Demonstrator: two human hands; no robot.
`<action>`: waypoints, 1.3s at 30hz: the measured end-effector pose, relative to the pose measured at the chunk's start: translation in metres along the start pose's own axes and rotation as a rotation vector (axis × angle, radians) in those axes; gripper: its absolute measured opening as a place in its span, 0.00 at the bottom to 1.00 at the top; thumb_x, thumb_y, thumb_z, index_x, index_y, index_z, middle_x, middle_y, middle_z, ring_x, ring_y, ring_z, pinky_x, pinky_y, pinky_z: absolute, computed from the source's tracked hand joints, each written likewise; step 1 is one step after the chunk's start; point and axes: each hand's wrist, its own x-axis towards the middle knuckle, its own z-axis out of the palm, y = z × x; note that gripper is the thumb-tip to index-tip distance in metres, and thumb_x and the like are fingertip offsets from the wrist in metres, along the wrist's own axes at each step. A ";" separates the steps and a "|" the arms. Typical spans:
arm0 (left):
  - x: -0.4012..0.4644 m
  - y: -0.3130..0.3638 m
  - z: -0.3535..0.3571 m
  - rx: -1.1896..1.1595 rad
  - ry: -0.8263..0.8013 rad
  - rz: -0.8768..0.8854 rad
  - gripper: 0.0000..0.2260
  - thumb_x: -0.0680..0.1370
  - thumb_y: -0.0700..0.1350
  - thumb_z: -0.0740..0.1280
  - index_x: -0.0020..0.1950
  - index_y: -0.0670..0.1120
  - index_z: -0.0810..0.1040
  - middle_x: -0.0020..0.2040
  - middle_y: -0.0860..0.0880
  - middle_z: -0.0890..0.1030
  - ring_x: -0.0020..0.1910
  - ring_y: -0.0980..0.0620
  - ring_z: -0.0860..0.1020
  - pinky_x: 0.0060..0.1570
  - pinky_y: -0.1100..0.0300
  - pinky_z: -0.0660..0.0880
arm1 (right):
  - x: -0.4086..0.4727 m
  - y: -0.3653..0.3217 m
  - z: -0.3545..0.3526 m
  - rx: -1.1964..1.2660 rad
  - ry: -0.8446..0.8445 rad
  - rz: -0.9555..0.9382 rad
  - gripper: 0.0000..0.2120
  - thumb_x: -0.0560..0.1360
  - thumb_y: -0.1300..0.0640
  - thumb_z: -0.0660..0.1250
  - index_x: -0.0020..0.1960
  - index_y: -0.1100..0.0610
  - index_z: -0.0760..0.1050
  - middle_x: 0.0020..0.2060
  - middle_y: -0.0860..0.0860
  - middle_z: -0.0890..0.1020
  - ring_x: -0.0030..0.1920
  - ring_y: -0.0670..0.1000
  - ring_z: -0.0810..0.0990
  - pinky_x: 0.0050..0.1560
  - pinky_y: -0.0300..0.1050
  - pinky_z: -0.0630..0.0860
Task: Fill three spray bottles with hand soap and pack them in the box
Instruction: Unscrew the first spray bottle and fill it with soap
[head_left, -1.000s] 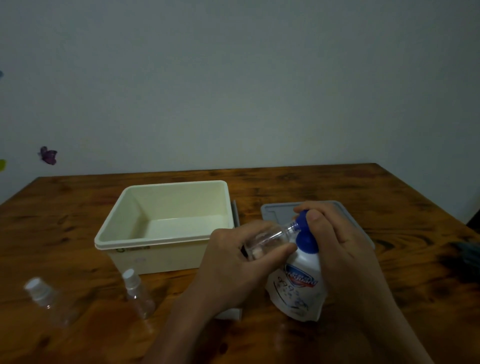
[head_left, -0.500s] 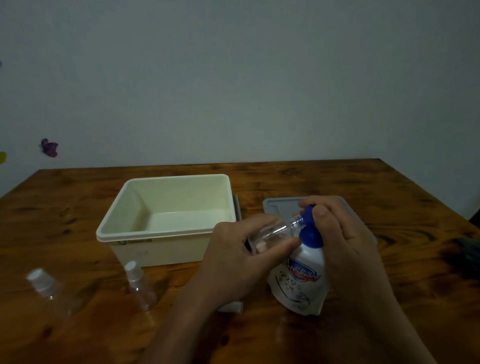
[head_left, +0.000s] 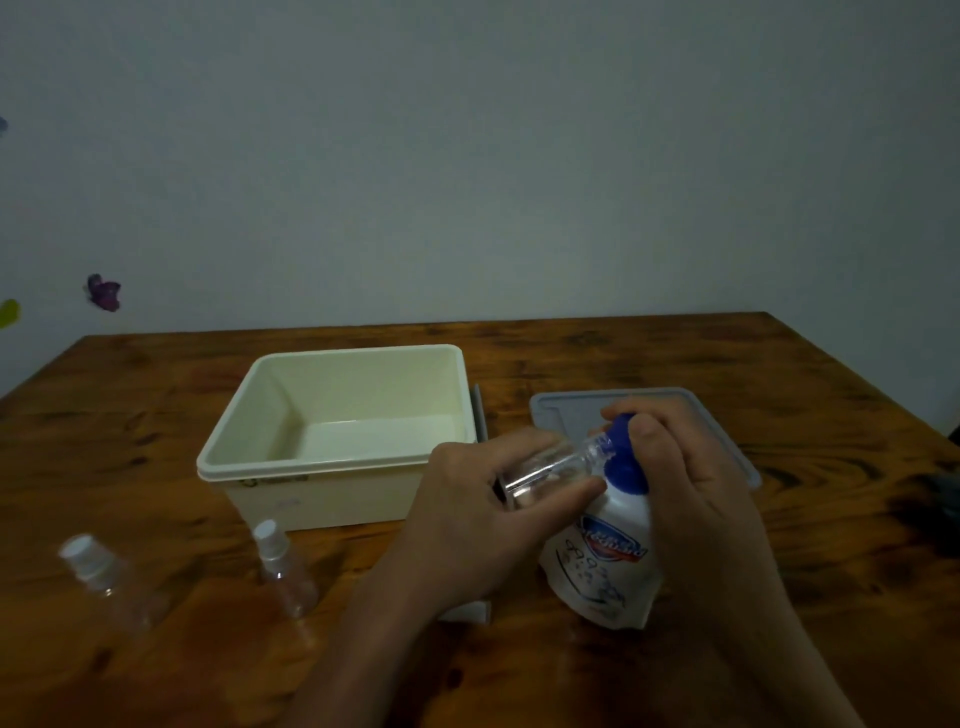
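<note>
My left hand (head_left: 483, 519) grips a clear uncapped spray bottle (head_left: 550, 470), tilted with its neck against the blue pump head (head_left: 626, 457) of a white hand soap bottle (head_left: 608, 561). My right hand (head_left: 691, 483) wraps the soap bottle with fingers curled over the pump. Two more clear spray bottles with white caps stand on the table at the left, one (head_left: 285, 564) in front of the box and one (head_left: 104, 579) further left. The cream box (head_left: 332, 457) is open with nothing inside.
A grey lid (head_left: 566, 410) lies flat behind my hands, right of the box. A small white object (head_left: 467, 610) shows under my left wrist. A dark object (head_left: 940, 499) lies at the table's right edge. The wooden table (head_left: 727, 358) meets a plain wall.
Both hands with the two bottles stay in place; the view shifted slightly down, and the spray bottle's neck sits closer to the pump nozzle.
</note>
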 end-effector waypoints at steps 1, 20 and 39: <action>0.000 0.000 0.000 -0.006 -0.006 0.000 0.08 0.73 0.54 0.70 0.50 0.64 0.76 0.44 0.61 0.82 0.43 0.63 0.81 0.36 0.73 0.75 | -0.001 0.000 -0.001 0.004 -0.003 0.018 0.10 0.76 0.44 0.54 0.42 0.39 0.74 0.41 0.39 0.79 0.37 0.44 0.79 0.33 0.33 0.76; 0.001 0.002 0.000 0.007 0.006 0.033 0.09 0.73 0.54 0.69 0.52 0.64 0.76 0.44 0.70 0.80 0.42 0.64 0.80 0.36 0.75 0.74 | 0.003 -0.003 -0.007 -0.073 -0.028 0.019 0.12 0.73 0.42 0.51 0.46 0.39 0.73 0.43 0.31 0.76 0.41 0.39 0.78 0.35 0.36 0.72; 0.000 0.001 0.001 0.010 0.016 0.054 0.08 0.74 0.52 0.70 0.52 0.60 0.78 0.40 0.64 0.81 0.39 0.63 0.81 0.35 0.74 0.74 | -0.002 0.000 -0.002 0.002 -0.001 0.020 0.11 0.74 0.44 0.52 0.45 0.42 0.73 0.42 0.37 0.79 0.38 0.43 0.80 0.34 0.33 0.76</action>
